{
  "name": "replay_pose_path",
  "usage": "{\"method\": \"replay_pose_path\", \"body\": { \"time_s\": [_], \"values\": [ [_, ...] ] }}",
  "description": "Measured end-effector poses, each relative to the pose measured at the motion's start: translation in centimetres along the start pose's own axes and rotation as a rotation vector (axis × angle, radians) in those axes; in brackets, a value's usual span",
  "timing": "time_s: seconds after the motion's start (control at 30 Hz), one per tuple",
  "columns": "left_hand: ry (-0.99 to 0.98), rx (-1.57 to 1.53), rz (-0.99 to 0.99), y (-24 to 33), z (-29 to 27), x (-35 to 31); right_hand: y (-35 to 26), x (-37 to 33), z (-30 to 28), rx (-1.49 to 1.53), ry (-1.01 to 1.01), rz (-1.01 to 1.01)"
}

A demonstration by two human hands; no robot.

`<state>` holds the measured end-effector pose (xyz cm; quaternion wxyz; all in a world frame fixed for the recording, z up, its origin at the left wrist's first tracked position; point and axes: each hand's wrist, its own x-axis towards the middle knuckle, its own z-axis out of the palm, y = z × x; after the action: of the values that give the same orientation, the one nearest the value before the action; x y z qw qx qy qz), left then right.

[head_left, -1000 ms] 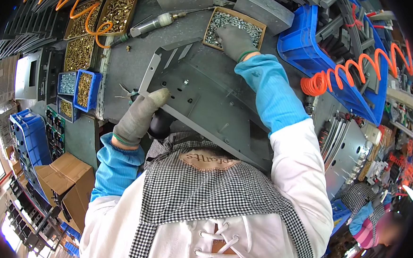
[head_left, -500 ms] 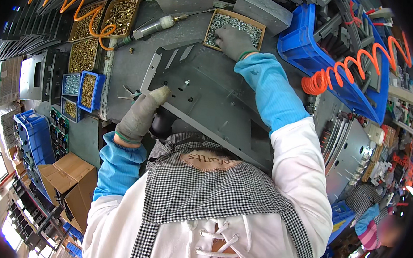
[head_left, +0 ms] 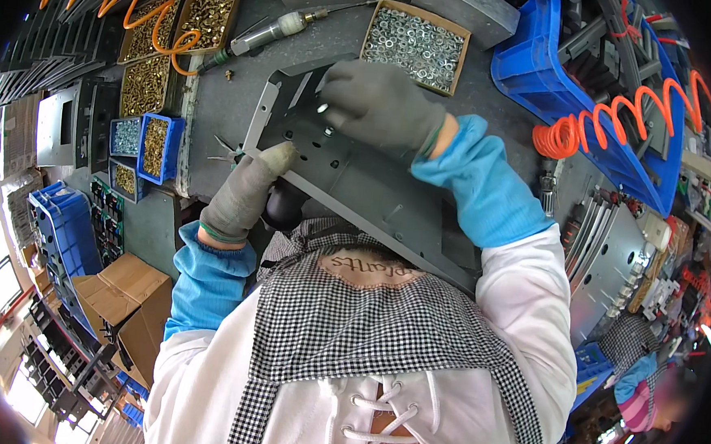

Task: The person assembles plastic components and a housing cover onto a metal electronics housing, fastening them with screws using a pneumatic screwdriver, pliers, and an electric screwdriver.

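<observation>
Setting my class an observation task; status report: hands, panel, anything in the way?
Left hand grips grey metal panel at edge. Right hand over panel, small shiny piece at fingers. Right hand hides part of panel.

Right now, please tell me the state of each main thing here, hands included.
Metal panel: held, studs standing on it
Left hand: closed on the panel's edge
Right hand: fingers bent, seemingly pinching a small bright piece
Washer tray: uncovered, well filled
Power driver: lying down, unheld
Right orange hose: coiled tightly at one end, loosely beyond
</observation>
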<state>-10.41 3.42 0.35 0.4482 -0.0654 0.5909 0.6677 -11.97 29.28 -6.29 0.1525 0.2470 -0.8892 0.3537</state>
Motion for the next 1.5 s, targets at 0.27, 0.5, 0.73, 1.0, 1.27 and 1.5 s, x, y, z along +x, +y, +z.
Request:
{"method": "replay_pose_path", "body": {
  "time_s": [0.27, 0.5, 0.73, 1.0, 1.27, 1.5],
  "values": [
    [0.005, -0.017, 0.014, -0.3, -0.3, 0.3, -3.2, 1.7, 1.8, -0.079, -0.085, -0.136],
    [0.017, 0.021, 0.046, -0.4, -0.4, 0.3, -2.1, 1.1, 1.5, 0.229, -0.153, -0.096],
    [-0.016, 0.015, 0.038, -0.6, -0.9, 0.3, -3.0, 1.3, 2.4, 0.509, -0.308, 0.315],
    [-0.005, 0.003, 0.032, -0.6, -0.8, 0.4, -2.9, 1.4, 2.9, 0.438, -0.277, 0.168],
    [-0.001, -0.019, 0.04, -0.6, -0.6, 0.6, -2.8, 1.2, 3.4, 0.467, -0.218, 0.13],
    [-0.001, 0.021, 0.018, -0.6, -1.2, 0.6, -2.8, 0.6, 3.9, 0.512, -0.189, 0.123]
  ]
}}
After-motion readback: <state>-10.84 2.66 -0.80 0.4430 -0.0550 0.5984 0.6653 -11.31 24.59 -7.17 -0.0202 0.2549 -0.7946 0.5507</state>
